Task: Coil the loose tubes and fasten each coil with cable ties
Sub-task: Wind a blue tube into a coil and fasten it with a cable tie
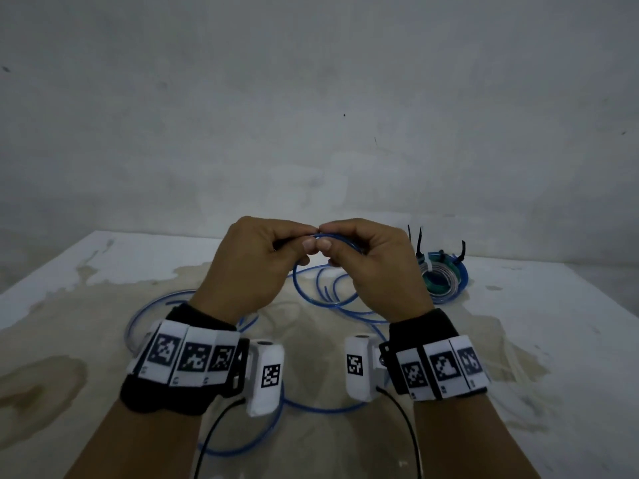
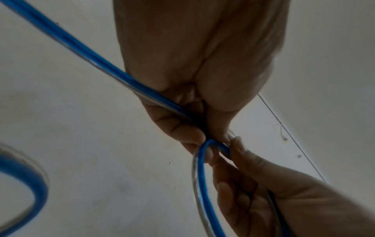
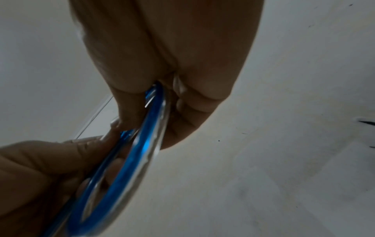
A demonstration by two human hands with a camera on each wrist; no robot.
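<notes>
A long blue tube [image 1: 311, 299] lies in loose loops over the stained white table [image 1: 103, 257]. Both hands are raised above the table's middle, thumbs almost touching. My left hand [image 1: 262, 250] grips a stretch of the blue tube [image 2: 91, 56], and a dark strip runs through its fingers. My right hand [image 1: 359, 254] pinches a small loop of the blue tube [image 3: 146, 144] right beside it. Whether the dark strip is a cable tie, I cannot tell.
At the back right of the table sits a finished stack of coils [image 1: 444, 276], blue, green and clear, with black cable ties [image 1: 419, 242] sticking up. Behind the table stands a bare grey wall [image 1: 311, 98]. Loose tube loops trail toward the front edge [image 1: 311, 406].
</notes>
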